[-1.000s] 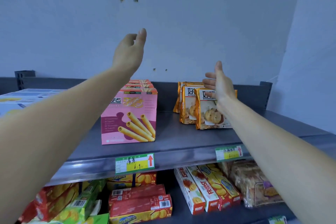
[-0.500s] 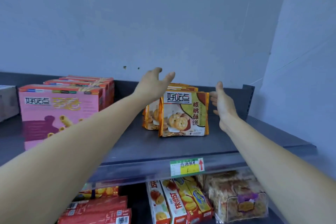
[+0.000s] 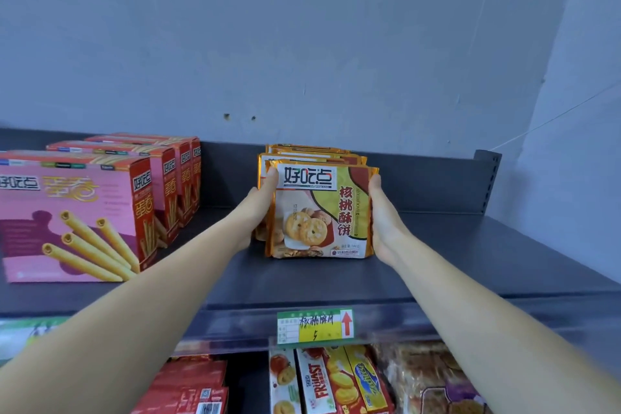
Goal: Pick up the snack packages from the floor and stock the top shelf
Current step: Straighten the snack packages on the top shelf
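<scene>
Both hands have closed in from mid-air: the left hand [image 3: 260,202] and right hand [image 3: 383,215] now clamp the cookie packages [image 3: 319,208] standing mid top shelf [image 3: 470,255], squaring the row.

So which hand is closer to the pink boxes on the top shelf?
Left. The left hand presses the cookie packs' left edge, the side toward the pink boxes. The right hand is on the packs' far side.
</scene>
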Demonstrator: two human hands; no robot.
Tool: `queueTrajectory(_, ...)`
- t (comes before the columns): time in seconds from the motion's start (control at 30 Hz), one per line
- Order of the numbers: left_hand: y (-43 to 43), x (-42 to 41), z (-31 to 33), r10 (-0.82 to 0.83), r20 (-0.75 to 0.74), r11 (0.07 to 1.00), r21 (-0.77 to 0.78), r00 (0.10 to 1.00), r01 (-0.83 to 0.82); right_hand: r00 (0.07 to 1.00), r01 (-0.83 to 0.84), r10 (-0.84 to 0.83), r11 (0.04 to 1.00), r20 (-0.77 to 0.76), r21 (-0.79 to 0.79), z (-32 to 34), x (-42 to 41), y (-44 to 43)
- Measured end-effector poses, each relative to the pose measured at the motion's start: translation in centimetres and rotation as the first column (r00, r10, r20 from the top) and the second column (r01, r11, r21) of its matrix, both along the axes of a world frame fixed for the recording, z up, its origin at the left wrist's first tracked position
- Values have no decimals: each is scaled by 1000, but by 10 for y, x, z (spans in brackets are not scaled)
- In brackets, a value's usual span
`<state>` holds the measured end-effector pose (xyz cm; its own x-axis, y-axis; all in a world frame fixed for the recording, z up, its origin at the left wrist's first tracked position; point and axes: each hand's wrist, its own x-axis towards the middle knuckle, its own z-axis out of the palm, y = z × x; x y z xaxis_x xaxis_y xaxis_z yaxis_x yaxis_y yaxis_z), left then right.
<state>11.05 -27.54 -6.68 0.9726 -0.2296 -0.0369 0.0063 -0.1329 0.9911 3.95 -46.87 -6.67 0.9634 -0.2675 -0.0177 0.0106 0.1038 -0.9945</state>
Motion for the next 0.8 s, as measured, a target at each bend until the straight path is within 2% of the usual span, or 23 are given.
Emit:
queueTrajectory(0.1, -11, -6, 2, -106, 44, 991, -74, 993, 109, 1000, -26, 27, 999, 3, -44, -2, 7, 7)
queueTrajectory(0.2, -11, -1, 2, -114, 100, 989, -83, 988, 123, 1000, -6, 6, 1000, 14, -28, -2, 12, 4)
queueTrajectory(0.27, -5, 6, 4, -67, 95, 988, -132, 993, 79, 999, 30, -31, 999, 34, 19, -1, 16, -3)
queueTrajectory(0.4, 4, 24, 4, 34, -10, 962, -270, 999, -35, 996, 78, -81, 996, 44, 51, 3, 29, -12)
queueTrajectory(0.57, 1, 43, -1, 95, -83, 940, -320, 992, -117, 990, 138, -139, 987, 4, 83, 3, 51, -20)
queueTrajectory(0.67, -4, 49, 2, 58, -90, 941, -328, 994, -85, 992, 125, -125, 987, -5, 101, 2, 62, -25)
queueTrajectory(0.8, -11, 51, 4, -94, -112, 934, -354, 989, 49, 1000, 22, -19, 989, -17, 146, 0, 71, -20)
